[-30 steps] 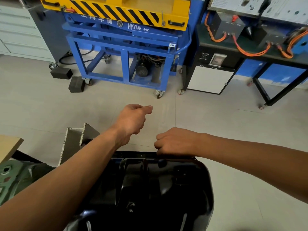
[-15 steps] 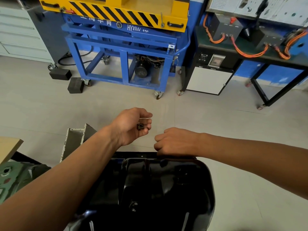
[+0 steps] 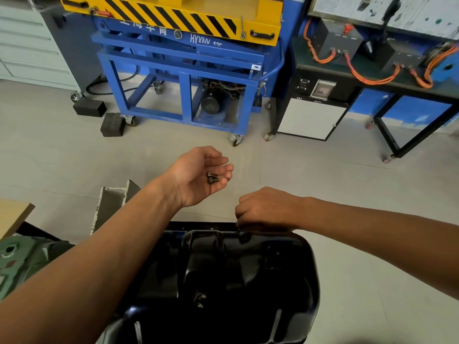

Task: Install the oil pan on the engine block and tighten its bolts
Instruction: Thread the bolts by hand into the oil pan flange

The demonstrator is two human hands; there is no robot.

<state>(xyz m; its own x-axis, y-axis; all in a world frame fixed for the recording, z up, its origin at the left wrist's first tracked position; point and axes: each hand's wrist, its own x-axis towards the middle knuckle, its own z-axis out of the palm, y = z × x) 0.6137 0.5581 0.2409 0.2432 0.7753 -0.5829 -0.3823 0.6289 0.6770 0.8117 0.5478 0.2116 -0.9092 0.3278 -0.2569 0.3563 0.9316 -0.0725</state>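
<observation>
The glossy black oil pan lies bottom-up right in front of me, with a drain plug on its top face. My left hand is held palm up beyond the pan's far edge, and two dark bolts lie on its loosely cupped fingers. My right hand sits on the pan's far rim with its fingers curled down over the flange; the fingertips and anything under them are hidden. A green part of the engine block shows at the lower left.
A grey metal channel stands left of the pan and a wooden board pokes in at the far left. Across the tiled floor are a blue wheeled cart, two black blocks and a bench with orange cables.
My left hand has turned from a closed fist, knuckles up, to palm up with its fingers spread, showing the bolts. My right hand stays on the pan's rim.
</observation>
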